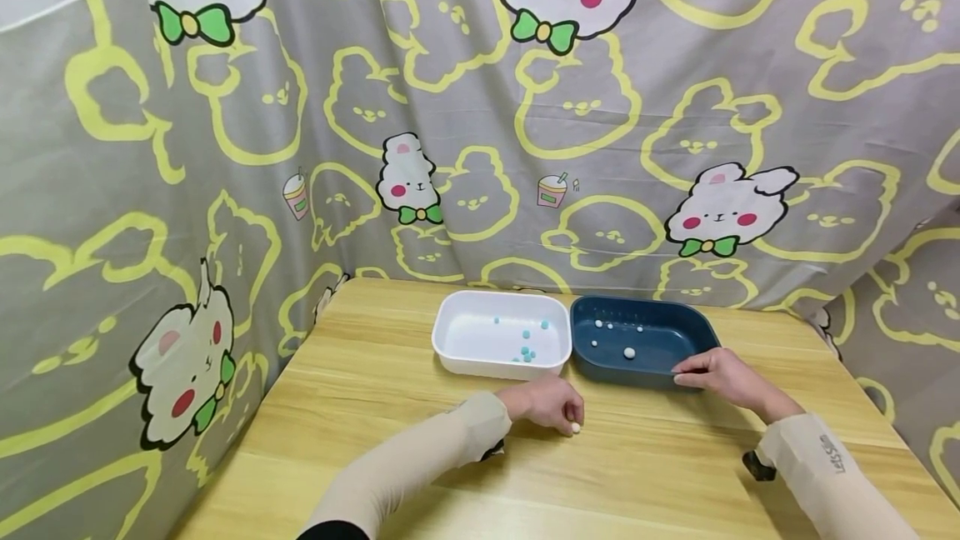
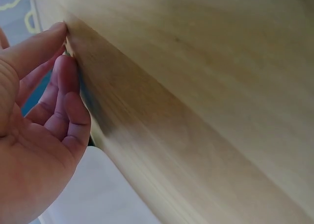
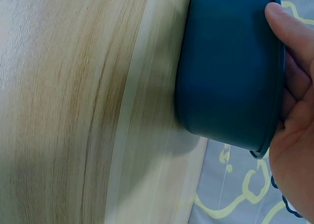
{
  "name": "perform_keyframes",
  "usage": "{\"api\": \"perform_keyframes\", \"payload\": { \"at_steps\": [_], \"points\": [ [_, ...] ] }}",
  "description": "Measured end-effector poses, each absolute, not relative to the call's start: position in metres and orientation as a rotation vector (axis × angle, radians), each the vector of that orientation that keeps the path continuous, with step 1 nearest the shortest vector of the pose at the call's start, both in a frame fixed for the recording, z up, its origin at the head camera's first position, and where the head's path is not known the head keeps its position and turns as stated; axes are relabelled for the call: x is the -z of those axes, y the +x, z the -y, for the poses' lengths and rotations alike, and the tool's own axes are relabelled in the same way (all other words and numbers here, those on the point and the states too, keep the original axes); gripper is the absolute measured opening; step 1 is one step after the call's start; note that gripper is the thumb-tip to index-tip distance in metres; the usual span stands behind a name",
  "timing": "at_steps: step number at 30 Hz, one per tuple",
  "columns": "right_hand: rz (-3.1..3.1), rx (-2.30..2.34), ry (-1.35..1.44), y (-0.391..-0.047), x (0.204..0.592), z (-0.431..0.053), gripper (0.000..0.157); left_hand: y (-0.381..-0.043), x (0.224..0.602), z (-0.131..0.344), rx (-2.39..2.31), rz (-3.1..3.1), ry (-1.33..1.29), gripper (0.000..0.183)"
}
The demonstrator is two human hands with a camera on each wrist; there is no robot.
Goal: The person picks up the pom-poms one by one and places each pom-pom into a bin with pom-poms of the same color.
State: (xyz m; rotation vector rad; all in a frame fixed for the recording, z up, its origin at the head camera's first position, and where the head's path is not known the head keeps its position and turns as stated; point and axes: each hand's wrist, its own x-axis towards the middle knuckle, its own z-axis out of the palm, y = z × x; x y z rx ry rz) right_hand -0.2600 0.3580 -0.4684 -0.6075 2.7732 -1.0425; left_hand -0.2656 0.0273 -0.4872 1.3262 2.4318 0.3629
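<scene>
In front of the two bins, my left hand (image 1: 546, 403) pinches a small white ball (image 1: 575, 427) low over the wooden table. The left wrist view shows the curled fingers of that hand (image 2: 44, 111), but the ball is hidden there. My right hand (image 1: 723, 377) grips the near right rim of the dark blue bin (image 1: 637, 374), its thumb against the outer wall in the right wrist view. Several white balls (image 1: 629, 353) of differing size lie inside this bin. To its left stands a white bin (image 1: 480, 367) with several light blue balls (image 1: 527, 334).
Both bins sit side by side near the back of the wooden table (image 1: 420, 473). A grey patterned curtain (image 1: 465, 123) hangs behind the table and along its sides. Under the right sleeve a dark wrist device (image 1: 759, 466) shows.
</scene>
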Motion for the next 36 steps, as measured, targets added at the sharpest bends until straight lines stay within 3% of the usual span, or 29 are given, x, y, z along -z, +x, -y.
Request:
{"api": "perform_keyframes", "payload": {
  "at_steps": [36],
  "points": [
    [-2.775,1.037,-0.659,-0.259,0.467,-0.358,0.022,-0.264,0.463,-0.011,-0.688,-2.448,1.317,0.004]
  ]
}}
